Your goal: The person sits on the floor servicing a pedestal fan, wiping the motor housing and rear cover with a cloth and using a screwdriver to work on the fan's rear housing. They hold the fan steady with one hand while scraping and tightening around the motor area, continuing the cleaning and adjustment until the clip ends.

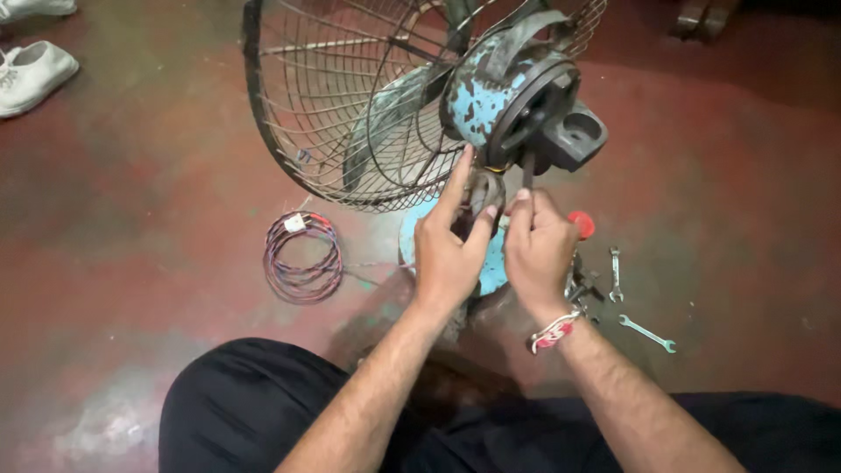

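An old table fan stands on the floor before me, with a wire cage (333,114), a chipped blue motor housing (482,92) and a round blue base (492,263). My left hand (448,254) grips the fan's neck just under the motor, index finger stretched up against the housing. My right hand (536,250) is closed on a dark screwdriver shaft (528,171) that points up into the underside of the motor.
A coil of red and blue wire (303,257) lies on the red floor left of the base. Small spanners (646,333) and a red-handled tool (581,224) lie to the right. White shoes (31,74) sit at the far left. My dark-trousered legs fill the bottom.
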Demonstrator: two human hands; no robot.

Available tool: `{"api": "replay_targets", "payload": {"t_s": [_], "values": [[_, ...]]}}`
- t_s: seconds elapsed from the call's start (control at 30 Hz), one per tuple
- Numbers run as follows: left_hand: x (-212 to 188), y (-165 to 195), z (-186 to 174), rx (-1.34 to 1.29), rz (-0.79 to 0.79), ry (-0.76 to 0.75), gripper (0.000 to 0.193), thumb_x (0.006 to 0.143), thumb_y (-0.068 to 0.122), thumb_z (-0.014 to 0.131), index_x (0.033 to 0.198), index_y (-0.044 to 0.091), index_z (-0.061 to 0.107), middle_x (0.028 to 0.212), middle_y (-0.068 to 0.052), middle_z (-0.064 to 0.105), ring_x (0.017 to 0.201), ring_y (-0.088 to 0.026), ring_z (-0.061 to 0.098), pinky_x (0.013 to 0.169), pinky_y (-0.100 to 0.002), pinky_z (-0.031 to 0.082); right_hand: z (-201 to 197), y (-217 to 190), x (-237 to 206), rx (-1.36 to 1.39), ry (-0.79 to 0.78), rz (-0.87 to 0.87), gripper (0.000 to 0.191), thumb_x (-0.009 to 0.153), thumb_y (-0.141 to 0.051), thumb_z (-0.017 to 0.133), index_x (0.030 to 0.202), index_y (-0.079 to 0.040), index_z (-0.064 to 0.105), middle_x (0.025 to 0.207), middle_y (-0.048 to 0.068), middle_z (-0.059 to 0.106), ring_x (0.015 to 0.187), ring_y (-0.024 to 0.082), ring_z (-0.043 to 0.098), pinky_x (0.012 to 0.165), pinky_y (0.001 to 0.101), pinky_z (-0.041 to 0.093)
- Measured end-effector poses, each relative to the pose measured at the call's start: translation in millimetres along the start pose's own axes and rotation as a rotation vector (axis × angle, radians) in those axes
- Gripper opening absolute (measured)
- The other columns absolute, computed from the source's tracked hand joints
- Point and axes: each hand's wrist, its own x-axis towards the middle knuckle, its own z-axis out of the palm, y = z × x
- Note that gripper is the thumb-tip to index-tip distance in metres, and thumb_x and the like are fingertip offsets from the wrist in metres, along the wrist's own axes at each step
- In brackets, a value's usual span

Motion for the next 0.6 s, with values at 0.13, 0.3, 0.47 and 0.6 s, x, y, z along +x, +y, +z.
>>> {"api": "replay_targets", "payload": {"t_s": [0.13, 0.3, 0.47, 0.6], "values": [[1.6, -3.2, -0.3, -0.06, 0.152, 0.032, 0.068, 0.093, 0.001, 0.067, 0.157, 0.01, 0.046, 0.138, -0.02, 0.07, 0.119, -0.019, 0.07, 0.097, -0.033, 0.056, 1.8, -0.1, -1.0, -0.067, -0.005, -0.009, 0.031, 0.108, -0.016, 0.053, 0.083, 0.0, 0.063, 0.059, 0.01, 0.056, 0.05, 0.015, 0.052, 0.052, 0.0361, 0.042], [-0.6, -2.8, 1.3, -0.068, 0.103, 0.015, 0.067, 0.093, 0.003, 0.067, 0.157, 0.011, 0.045, 0.133, -0.018, 0.072, 0.119, -0.018, 0.073, 0.099, -0.031, 0.056, 0.7, -0.3, -3.5, -0.055, -0.043, 0.14, 0.035, 0.109, -0.018, 0.053, 0.079, 0.001, 0.059, 0.054, 0.011, 0.051, 0.046, 0.017, 0.049, 0.049, 0.0367, 0.038], [-0.8, -1.1, 0.2, -0.022, 0.087, 0.015, 0.069, 0.091, 0.005, 0.068, 0.156, 0.012, 0.046, 0.135, -0.018, 0.071, 0.119, -0.02, 0.072, 0.096, -0.031, 0.056, -1.6, 0.8, -3.9, 0.012, -0.02, 0.116, 0.033, 0.107, -0.018, 0.052, 0.08, -0.002, 0.062, 0.055, 0.006, 0.053, 0.047, 0.013, 0.051, 0.047, 0.0334, 0.04], [-2.5, 0.1, 0.9, -0.007, 0.041, 0.008, 0.069, 0.091, 0.006, 0.069, 0.156, 0.012, 0.046, 0.133, -0.018, 0.071, 0.121, -0.022, 0.073, 0.098, -0.032, 0.056, -4.3, 3.6, -4.3, 0.005, -0.055, 0.108, 0.032, 0.107, -0.019, 0.052, 0.083, -0.002, 0.064, 0.055, 0.004, 0.054, 0.046, 0.012, 0.051, 0.047, 0.0341, 0.04]]}}
